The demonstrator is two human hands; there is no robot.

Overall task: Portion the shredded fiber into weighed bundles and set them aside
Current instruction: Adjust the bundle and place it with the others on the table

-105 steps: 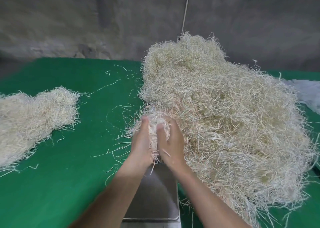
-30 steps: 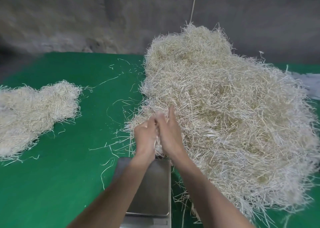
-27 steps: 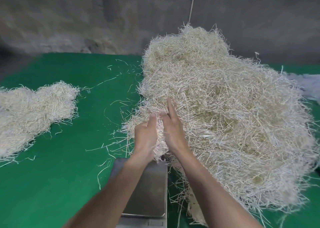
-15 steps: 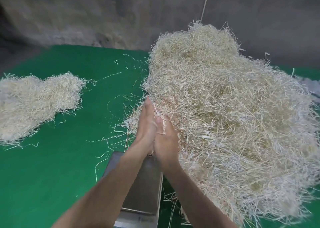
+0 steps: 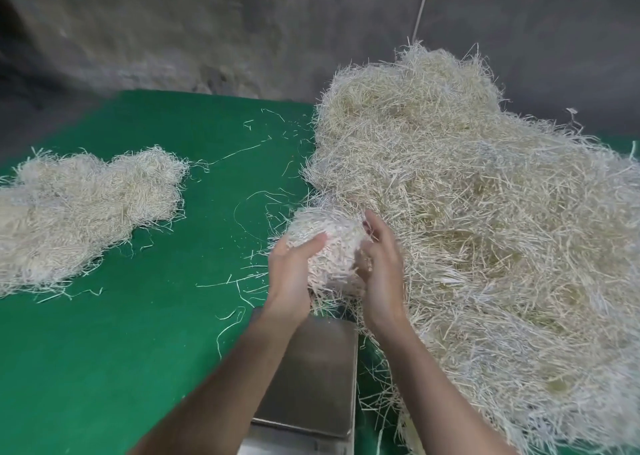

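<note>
The left hand (image 5: 289, 271) and right hand (image 5: 381, 264) have parted and now cup a clump (image 5: 329, 243) pulled from the heap (image 5: 485, 229).

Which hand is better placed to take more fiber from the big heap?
Probably the right. Both hold the clump, but the right hand touches the big heap; the left hand is on the clump's other side.

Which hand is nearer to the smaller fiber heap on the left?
Left. The left hand cups the clump on the side facing that heap; the right hand is beyond the clump, against the big pile.
</note>
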